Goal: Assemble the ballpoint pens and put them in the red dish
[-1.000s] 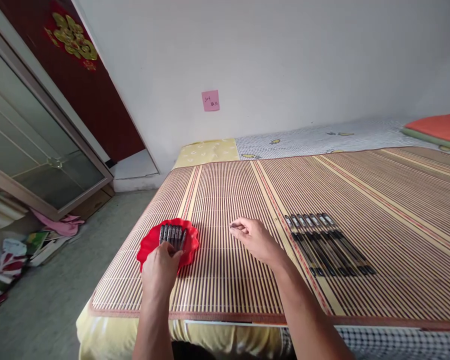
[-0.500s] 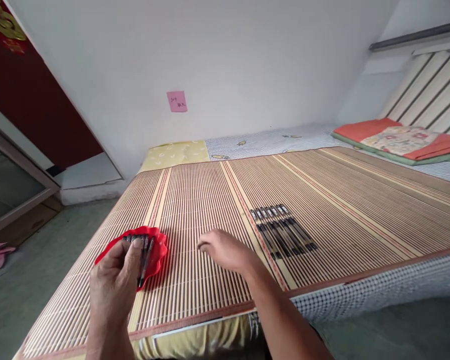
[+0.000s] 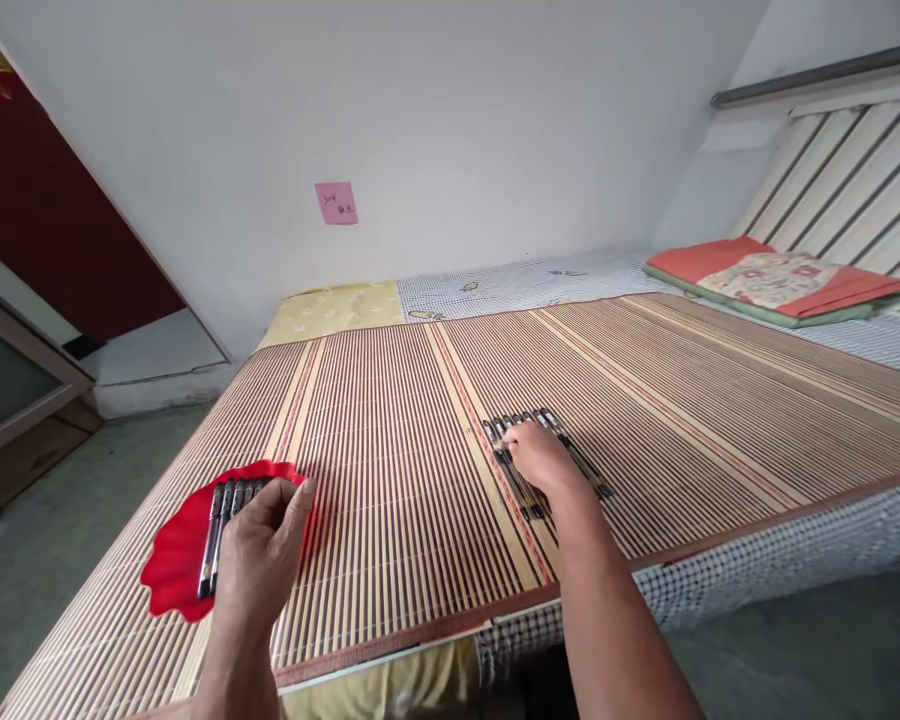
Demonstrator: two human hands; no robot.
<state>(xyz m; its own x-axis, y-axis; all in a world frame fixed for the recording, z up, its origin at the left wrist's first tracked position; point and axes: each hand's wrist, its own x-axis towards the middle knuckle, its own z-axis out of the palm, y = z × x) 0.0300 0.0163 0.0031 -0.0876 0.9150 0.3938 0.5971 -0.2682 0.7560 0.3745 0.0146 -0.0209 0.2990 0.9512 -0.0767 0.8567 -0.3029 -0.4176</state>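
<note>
A red scalloped plate (image 3: 172, 570) lies on the bamboo mat near the front left, with several black pens (image 3: 217, 530) side by side in it. My left hand (image 3: 264, 548) rests on the plate's right part, fingers bent over the pens there and thumb out at the rim. A row of several black pens (image 3: 577, 462) lies on the mat to the right. My right hand (image 3: 540, 462) is on the left part of that row, fingertips pinched at a pen; the hand hides the pens beneath it.
The bamboo mat (image 3: 390, 430) covers a bed whose front edge (image 3: 420, 635) is close to me. A folded orange and floral blanket (image 3: 772, 278) lies at the far right. A pink note (image 3: 336, 202) is stuck on the white wall. Grey floor lies to the left.
My right hand moved right from the bare mat onto the row of pens. My left hand stayed at the red plate. The view swung to the right.
</note>
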